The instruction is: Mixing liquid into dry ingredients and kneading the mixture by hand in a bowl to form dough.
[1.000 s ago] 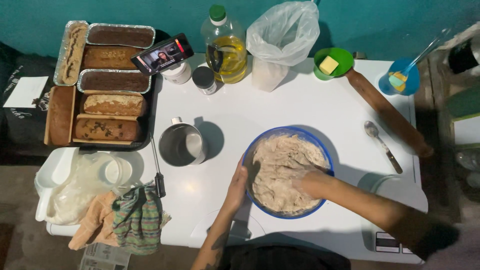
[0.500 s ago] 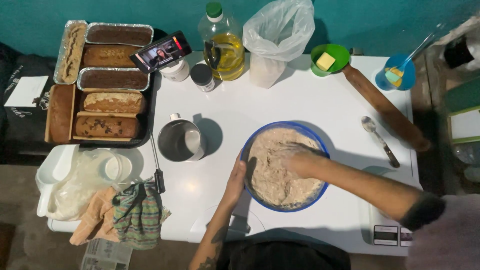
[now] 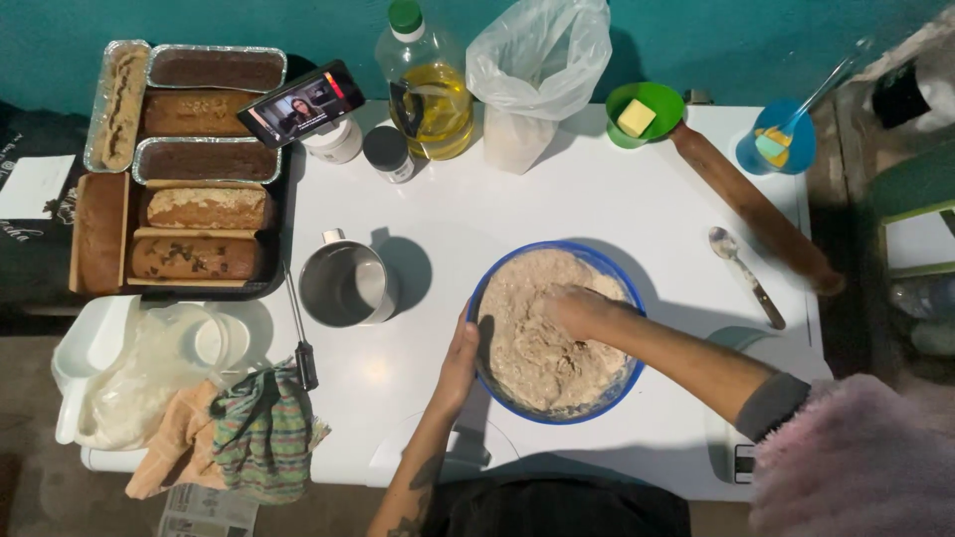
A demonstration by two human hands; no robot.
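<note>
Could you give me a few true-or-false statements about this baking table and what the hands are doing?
1. The right hand is pressed into the dough in the blue bowl. True.
2. The left hand holds the metal cup. False: it rests against the bowl's outer side.
3. The rolling pin lies to the right of the bowl. True.
4. The oil bottle lies on its side. False: it stands upright.
5. The spoon is in the bowl. False: it lies on the table.

Bright overhead light is glaring off the white table (image 3: 617, 209); the metal cup (image 3: 343, 285) is casting a right-hand shadow, while the edges are dimming and blurring.
</note>
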